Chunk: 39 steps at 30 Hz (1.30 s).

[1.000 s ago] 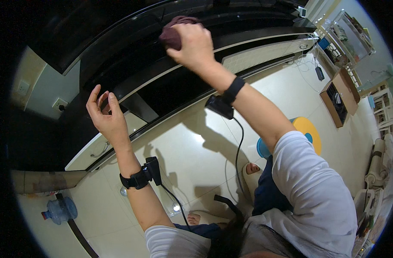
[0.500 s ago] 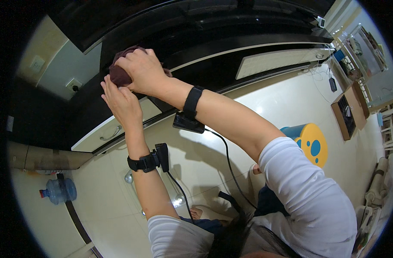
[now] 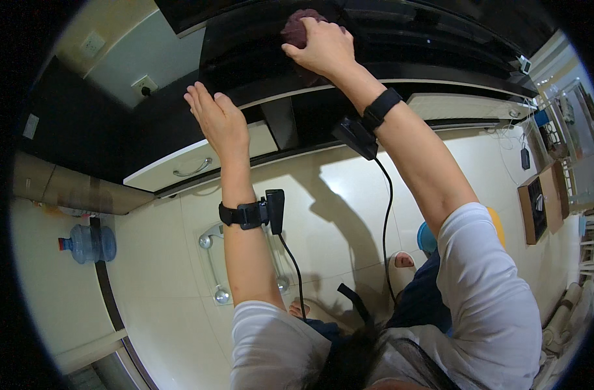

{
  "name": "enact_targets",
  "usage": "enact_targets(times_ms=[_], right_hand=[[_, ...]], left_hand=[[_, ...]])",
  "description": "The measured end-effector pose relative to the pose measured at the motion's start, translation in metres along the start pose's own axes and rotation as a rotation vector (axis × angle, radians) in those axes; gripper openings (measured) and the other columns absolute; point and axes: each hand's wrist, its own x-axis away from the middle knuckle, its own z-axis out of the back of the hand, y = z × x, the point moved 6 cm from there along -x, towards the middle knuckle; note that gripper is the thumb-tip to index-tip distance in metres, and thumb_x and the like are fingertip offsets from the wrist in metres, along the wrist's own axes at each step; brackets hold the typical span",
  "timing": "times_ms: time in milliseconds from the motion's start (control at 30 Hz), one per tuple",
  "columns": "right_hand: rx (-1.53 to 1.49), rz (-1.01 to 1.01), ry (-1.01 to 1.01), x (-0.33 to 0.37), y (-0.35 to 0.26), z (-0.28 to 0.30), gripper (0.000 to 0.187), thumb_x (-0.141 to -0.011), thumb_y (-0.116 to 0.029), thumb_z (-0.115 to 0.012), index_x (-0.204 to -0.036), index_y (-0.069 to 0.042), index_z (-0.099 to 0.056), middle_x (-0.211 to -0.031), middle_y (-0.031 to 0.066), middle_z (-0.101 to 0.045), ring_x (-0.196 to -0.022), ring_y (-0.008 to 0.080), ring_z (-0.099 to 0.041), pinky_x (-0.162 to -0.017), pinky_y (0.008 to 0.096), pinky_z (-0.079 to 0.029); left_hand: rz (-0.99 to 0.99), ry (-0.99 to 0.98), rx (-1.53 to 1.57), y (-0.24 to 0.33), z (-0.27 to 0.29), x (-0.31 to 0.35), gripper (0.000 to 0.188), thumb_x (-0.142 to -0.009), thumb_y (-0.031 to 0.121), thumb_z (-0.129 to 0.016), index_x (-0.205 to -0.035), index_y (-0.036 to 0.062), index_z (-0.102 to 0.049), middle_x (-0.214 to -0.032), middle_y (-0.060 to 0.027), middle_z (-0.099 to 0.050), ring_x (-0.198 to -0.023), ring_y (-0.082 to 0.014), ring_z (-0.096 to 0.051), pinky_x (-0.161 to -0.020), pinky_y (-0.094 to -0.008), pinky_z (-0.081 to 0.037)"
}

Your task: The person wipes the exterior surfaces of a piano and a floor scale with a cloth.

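Observation:
A dark maroon cloth (image 3: 298,26) lies bunched on the glossy black top of a long low cabinet (image 3: 245,65). My right hand (image 3: 326,49) presses down on the cloth, its fingers curled over it. Nearer and to the left, my left hand (image 3: 222,123) is apart from the cloth, with straight fingers and nothing in it, by the cabinet's front edge. A white drawer (image 3: 196,162) with a curved metal handle is below that hand. Each wrist wears a black strap with a small black box and a cable.
A glass scale (image 3: 219,260) lies on the pale tiled floor, near my feet. At the left stands a blue water jug (image 3: 92,244). To the right are a blue and yellow stool (image 3: 428,238), partly behind my arm, and an open brown box (image 3: 534,208). A wall socket (image 3: 144,84) holds a plug.
My right hand has moved with the cloth to the right and farther back across the black top. My left hand has come away from the cloth and moved slightly right.

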Motion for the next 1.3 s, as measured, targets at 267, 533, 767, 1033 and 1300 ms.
enact_targets(times_ms=[267,533,767,1033,1300], right_hand=[[-0.284,0.354,-0.054,0.006,-0.107,-0.016,0.054,-0.072,-0.048,-0.071,-0.115,-0.017,-0.062,-0.100,0.0114,-0.068,-0.095,0.0325,-0.064,-0.081,0.0447,-0.051],[-0.522,0.420,-0.061,0.015,-0.127,0.001,0.046,-0.068,-0.022,-0.076,-0.111,-0.017,-0.062,-0.095,0.0087,-0.065,-0.096,0.0301,-0.060,-0.081,0.0442,-0.049],[-0.110,-0.155,0.021,-0.016,-0.002,0.003,0.068,-0.069,-0.043,-0.075,-0.127,-0.014,-0.051,-0.123,0.0191,-0.052,-0.121,0.0356,-0.046,-0.093,0.0596,-0.040],[-0.200,0.090,-0.072,-0.043,-0.026,-0.057,0.065,-0.074,-0.046,-0.070,-0.130,-0.021,-0.051,-0.124,0.0126,-0.057,-0.118,0.0337,-0.052,-0.099,0.0557,-0.037],[-0.628,0.605,-0.267,-0.036,-0.136,-0.062,0.051,-0.070,-0.035,-0.075,-0.117,-0.020,-0.062,-0.109,0.0124,-0.065,-0.103,0.0346,-0.061,-0.088,0.0427,-0.050]], left_hand=[[0.138,0.026,0.409,-0.002,0.005,-0.003,0.056,-0.100,0.028,-0.034,-0.144,-0.0062,-0.026,-0.148,-0.0269,-0.030,-0.139,-0.0349,-0.029,-0.114,-0.0363,-0.021],[0.138,0.068,0.535,-0.013,0.002,-0.003,0.059,-0.103,0.036,-0.028,-0.146,-0.0039,-0.023,-0.150,-0.0241,-0.028,-0.138,-0.0316,-0.030,-0.113,-0.0340,-0.023],[0.178,0.020,0.347,0.002,0.008,0.000,0.060,-0.103,0.037,-0.027,-0.147,-0.0041,-0.019,-0.152,-0.0248,-0.021,-0.142,-0.0347,-0.019,-0.116,-0.0366,-0.017],[0.200,0.026,0.339,0.003,0.009,0.005,0.060,-0.103,0.036,-0.028,-0.145,-0.0071,-0.020,-0.151,-0.0283,-0.020,-0.142,-0.0367,-0.018,-0.116,-0.0371,-0.016],[0.142,0.057,0.514,-0.023,-0.001,-0.002,0.060,-0.104,0.037,-0.027,-0.145,-0.0060,-0.023,-0.151,-0.0241,-0.026,-0.141,-0.0310,-0.026,-0.114,-0.0341,-0.021]])
